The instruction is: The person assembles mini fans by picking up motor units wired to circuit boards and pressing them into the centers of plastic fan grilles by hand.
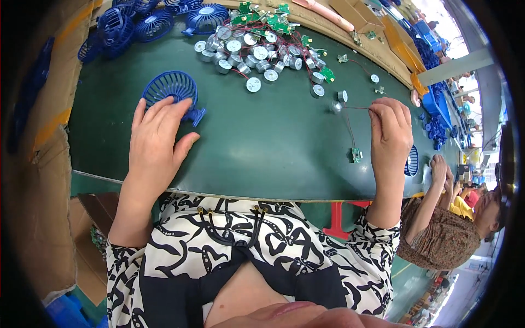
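A blue fan cage point(170, 86) with a short stem lies on the green tabletop at the left. My left hand point(158, 134) reaches over its near side, fingers stretched and thumb apart, fingertips at the cage. On the right, my right hand point(391, 128) pinches a thin red wire between thumb and fingertips. That wire runs left to a small motor point(336, 107), blurred. Another length of wire drops to a small green circuit board point(356, 155) beside the hand. Just beyond the blurred motor is another small silver motor point(342, 96).
A heap of silver motors point(260, 53) with red wires and green boards fills the far middle. More blue fan cages point(155, 25) stand far left. Cardboard edging point(377, 54) bounds the table. A co-worker point(445, 235) sits at the right, near another blue cage point(412, 160).
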`<state>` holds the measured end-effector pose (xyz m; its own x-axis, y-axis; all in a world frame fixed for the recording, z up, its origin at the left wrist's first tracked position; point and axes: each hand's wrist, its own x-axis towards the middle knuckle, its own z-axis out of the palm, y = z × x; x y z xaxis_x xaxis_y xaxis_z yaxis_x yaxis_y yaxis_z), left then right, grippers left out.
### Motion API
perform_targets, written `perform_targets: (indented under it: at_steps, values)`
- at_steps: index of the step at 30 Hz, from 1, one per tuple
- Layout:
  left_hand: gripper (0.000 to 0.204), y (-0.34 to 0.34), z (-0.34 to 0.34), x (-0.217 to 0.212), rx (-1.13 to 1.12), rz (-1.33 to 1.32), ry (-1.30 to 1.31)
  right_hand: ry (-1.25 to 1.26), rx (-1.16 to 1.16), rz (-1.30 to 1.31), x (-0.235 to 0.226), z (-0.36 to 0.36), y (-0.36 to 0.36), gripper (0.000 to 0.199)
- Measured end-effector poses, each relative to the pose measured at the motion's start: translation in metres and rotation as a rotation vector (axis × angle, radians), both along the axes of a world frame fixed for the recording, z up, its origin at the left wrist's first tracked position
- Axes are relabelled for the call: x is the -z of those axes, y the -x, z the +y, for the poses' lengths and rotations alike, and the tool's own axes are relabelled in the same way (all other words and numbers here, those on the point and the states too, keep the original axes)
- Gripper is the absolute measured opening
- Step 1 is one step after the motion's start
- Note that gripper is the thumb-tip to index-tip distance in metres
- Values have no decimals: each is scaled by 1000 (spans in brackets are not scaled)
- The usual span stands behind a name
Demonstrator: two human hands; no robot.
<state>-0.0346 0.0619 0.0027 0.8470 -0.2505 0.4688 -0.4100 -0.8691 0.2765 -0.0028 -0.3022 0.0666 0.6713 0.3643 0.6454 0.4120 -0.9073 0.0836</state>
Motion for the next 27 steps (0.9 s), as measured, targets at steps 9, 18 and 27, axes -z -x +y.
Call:
perform_targets:
  at_steps: [9,18,27]
  values:
    - [31,10,4,0,92,23,-89,187,-360,275,25,52,-25,26]
    - [31,9,7,-4,211,112,87,-211,-14,415,29,36,18,35]
    - [25,15,8,1,203,72,183,-337,205,421,52,45,47,27]
